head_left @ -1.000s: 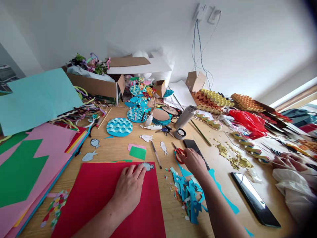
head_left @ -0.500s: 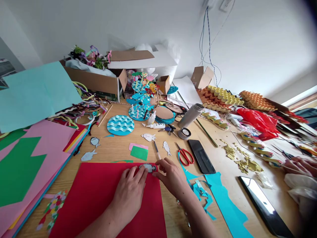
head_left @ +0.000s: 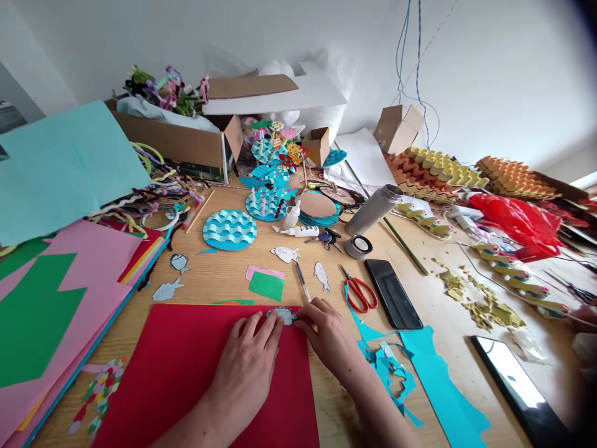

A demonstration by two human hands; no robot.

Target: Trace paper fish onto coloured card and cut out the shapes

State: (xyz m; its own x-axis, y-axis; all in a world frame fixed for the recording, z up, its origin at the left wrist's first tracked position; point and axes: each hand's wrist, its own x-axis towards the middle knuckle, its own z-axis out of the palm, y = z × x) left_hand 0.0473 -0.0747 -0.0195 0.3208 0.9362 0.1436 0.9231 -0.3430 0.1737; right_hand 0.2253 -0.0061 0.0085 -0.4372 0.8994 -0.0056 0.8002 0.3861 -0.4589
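A large red sheet of paper (head_left: 186, 367) lies in front of me, and a small grey-blue paper fish (head_left: 288, 316) rests near its top right corner. My left hand (head_left: 249, 358) is spread flat on the red sheet, its fingertips pressing on the fish. At the tail end of the fish, the thumb and fingers of my right hand (head_left: 329, 330) are brought together on the tail and the sheet's edge. A pen (head_left: 303, 281) lies just beyond that hand. Other fish cutouts, a white one (head_left: 285, 254), a striped one (head_left: 321, 277) and a round one (head_left: 179, 262), lie around.
Red-handled scissors (head_left: 361, 294) and a black phone (head_left: 394, 294) lie to the right, above blue paper scraps (head_left: 392, 373). Behind stand a metal flask (head_left: 373, 210) and a glue bottle (head_left: 302, 231). Coloured paper sheets (head_left: 41, 323) are stacked at left. A second phone (head_left: 513, 386) lies lower right.
My right thumb and fingers have closed together at the fish's tail. My left hand stays on the fish. The view has shifted slightly, and the other person's hands are mostly out of sight.
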